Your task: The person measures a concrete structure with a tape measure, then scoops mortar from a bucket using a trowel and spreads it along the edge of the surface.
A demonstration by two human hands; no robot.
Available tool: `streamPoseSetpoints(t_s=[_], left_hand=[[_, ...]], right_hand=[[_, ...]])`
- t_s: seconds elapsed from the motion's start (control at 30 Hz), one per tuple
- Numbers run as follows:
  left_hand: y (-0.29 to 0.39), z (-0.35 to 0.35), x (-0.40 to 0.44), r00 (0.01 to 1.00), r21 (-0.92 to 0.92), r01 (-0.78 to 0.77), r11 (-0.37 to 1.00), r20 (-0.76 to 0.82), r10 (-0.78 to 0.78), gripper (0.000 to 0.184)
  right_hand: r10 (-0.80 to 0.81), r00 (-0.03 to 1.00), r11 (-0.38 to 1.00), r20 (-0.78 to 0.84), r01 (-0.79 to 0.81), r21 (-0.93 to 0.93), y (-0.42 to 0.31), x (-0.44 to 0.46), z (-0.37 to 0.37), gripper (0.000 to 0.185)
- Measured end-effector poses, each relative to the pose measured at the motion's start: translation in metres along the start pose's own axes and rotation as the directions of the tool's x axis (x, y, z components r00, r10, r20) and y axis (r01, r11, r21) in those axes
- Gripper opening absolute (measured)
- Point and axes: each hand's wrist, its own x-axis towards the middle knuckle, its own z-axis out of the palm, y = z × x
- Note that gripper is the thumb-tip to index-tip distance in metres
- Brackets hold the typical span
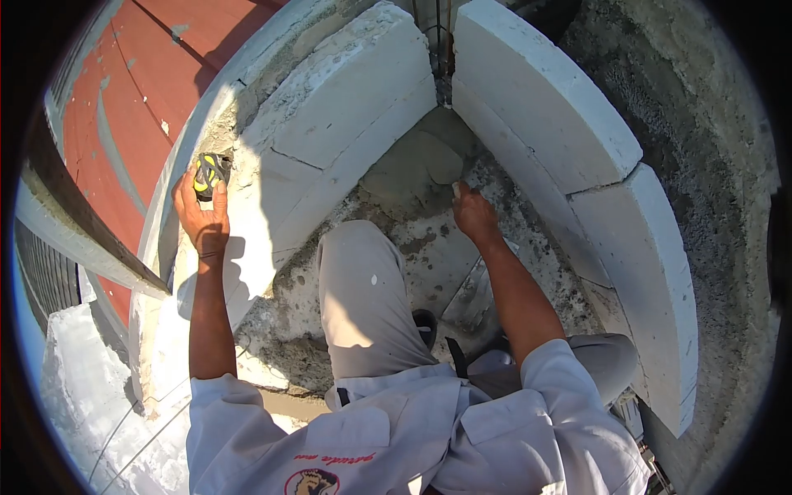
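Observation:
My left hand (200, 216) is closed around a black and yellow tape measure (212, 175) at the top of the left block wall. Low in the corner, my right hand (476, 216) grips a trowel by its pale handle (456, 190). The trowel's rounded blade (444, 165) appears smeared with grey and rests against the wet mortar (404, 169). That mortar lies heaped where the two walls meet.
White block walls rise on the left (351, 91) and right (536, 107), with thin steel bars (443, 37) at their corner. A flat metal piece (474, 297) lies on the rough floor by my knees. Red roofing (132, 99) slopes beyond the left wall.

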Motion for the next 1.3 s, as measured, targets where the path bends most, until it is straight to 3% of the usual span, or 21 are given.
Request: streamPoseSetpoints(t_s=[0.1, 0.3, 0.4, 0.5, 0.6, 0.73, 0.9, 1.0, 1.13, 1.3], left_hand=[[0.001, 0.000, 0.001, 1.000, 0.004, -0.004, 1.000, -0.003, 0.004, 0.057], [0.011, 0.000, 0.010, 1.000, 0.055, 0.017, 0.998, -0.010, -0.017, 0.061], [0.031, -0.002, 0.021, 0.990, 0.089, 0.141, 0.986, 0.011, -0.142, 0.065], [0.042, -0.003, 0.029, 0.960, 0.134, 0.271, 0.953, 0.037, -0.278, 0.068], [0.037, -0.001, 0.032, 0.964, 0.137, 0.257, 0.957, 0.032, -0.263, 0.065], [0.040, -0.003, 0.030, 0.969, 0.159, 0.237, 0.958, 0.037, -0.246, 0.066], [0.036, -0.003, 0.036, 0.950, 0.172, 0.274, 0.946, 0.106, -0.295, 0.068], [0.022, 0.004, 0.034, 0.969, 0.199, 0.227, 0.953, 0.054, -0.242, 0.068], [0.013, 0.004, 0.033, 0.981, 0.173, 0.167, 0.971, 0.068, -0.181, 0.071], [0.021, -0.001, 0.035, 0.958, 0.170, 0.239, 0.956, 0.119, -0.261, 0.070]], right_hand=[[-0.014, 0.995, 0.984, -0.096, 0.030, 0.173, 0.034, 0.001, -0.019, 0.050], [-0.048, 0.991, 0.990, -0.126, 0.064, 0.127, 0.023, -0.058, -0.076, 0.042], [0.051, 0.976, 0.998, 0.214, -0.044, -0.035, 0.034, -0.061, -0.106, 0.035], [-0.020, 0.975, 0.985, 0.221, 0.057, -0.160, 0.040, -0.078, -0.149, 0.035], [-0.048, 0.986, 0.978, 0.158, 0.078, -0.193, 0.034, -0.112, -0.203, 0.036], [0.067, 0.965, 0.973, 0.254, -0.007, -0.231, 0.028, -0.162, -0.254, 0.040], [0.095, 0.957, 0.986, 0.273, -0.053, -0.159, 0.047, -0.187, -0.245, 0.042], [0.073, 0.948, 0.968, 0.309, 0.007, -0.250, 0.055, -0.188, -0.246, 0.031], [0.072, 0.966, 0.972, 0.250, -0.011, -0.235, 0.066, -0.188, -0.243, 0.028], [-0.022, 0.987, 0.984, 0.157, 0.049, -0.170, 0.080, -0.182, -0.229, 0.024]])
